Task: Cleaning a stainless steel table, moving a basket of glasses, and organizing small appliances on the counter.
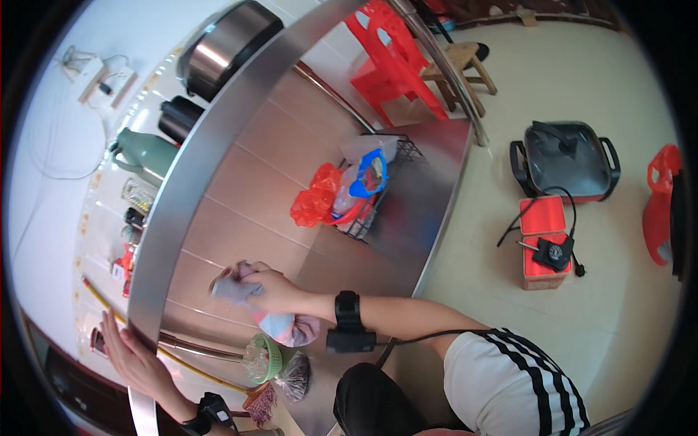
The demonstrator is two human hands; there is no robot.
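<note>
In the head view, the right forearm reaches in from the lower right and lies nearly level, with a black strapped device (pixel 350 323) on its wrist. The right hand (pixel 275 291) is under the top of a shiny stainless-steel desk (pixel 190 174), its fingers bent around a soft grey, pink and pale-blue cloth (pixel 291 328). The cloth bunches up past the fingertips and hangs below the palm, over the desk's grey metal lower shelf (pixel 363 280). The left forearm rises from the bottom edge; the left hand (pixel 138 363) is released and flat, fingers straight and pointing up and left, beside the desktop's rim. Whether it touches the rim, I cannot tell.

Near the cloth, toward the person, stands a round green plastic basket (pixel 270 357). Farther along the shelf, a black wire basket (pixel 360 232) and a crumpled red plastic bag (pixel 318 196) sit together, well apart from the right hand.
</note>
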